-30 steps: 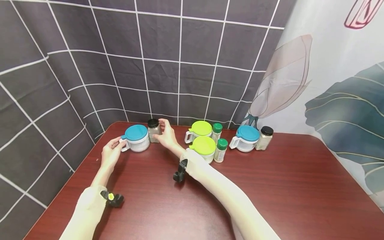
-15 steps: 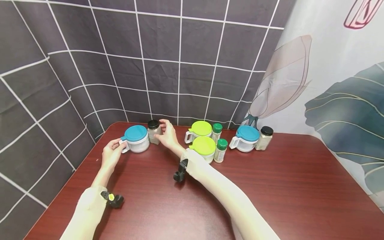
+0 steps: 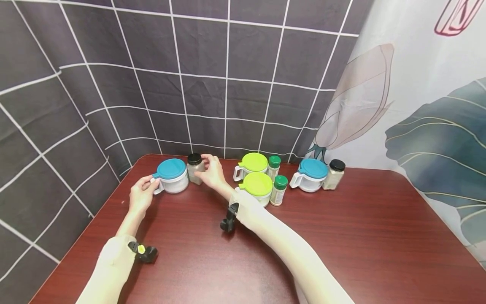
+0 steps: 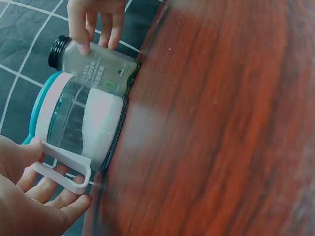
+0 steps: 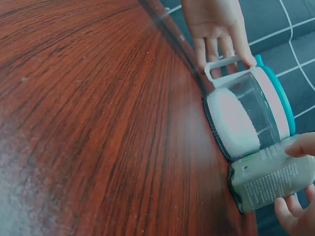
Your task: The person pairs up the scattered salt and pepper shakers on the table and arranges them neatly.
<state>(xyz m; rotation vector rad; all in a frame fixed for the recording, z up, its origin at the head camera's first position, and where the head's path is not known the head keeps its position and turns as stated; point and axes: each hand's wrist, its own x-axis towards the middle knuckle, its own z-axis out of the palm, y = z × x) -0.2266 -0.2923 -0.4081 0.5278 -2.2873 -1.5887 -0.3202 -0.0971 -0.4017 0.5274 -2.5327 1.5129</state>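
Note:
At the back left of the table stands a glass seasoning jar with a blue lid, a white handle and white grains inside. My left hand holds its handle, thumb near the lid and fingers behind. Touching the jar's right side is a black-capped pepper jar, labelled in the left wrist view. My right hand grips the pepper jar from the right, the thumb on one face and fingers on the other. Both jars stand upright on the table.
Two green-lidded seasoning jars stand right of my right hand, beside two green-capped shaker bottles. Farther right are another blue-lidded jar and a black-capped jar. A grey checked curtain hangs behind the table.
The pepper jar has shifted slightly toward me with my right hand, alongside the blue-lidded jar. My left hand has stayed at the handle.

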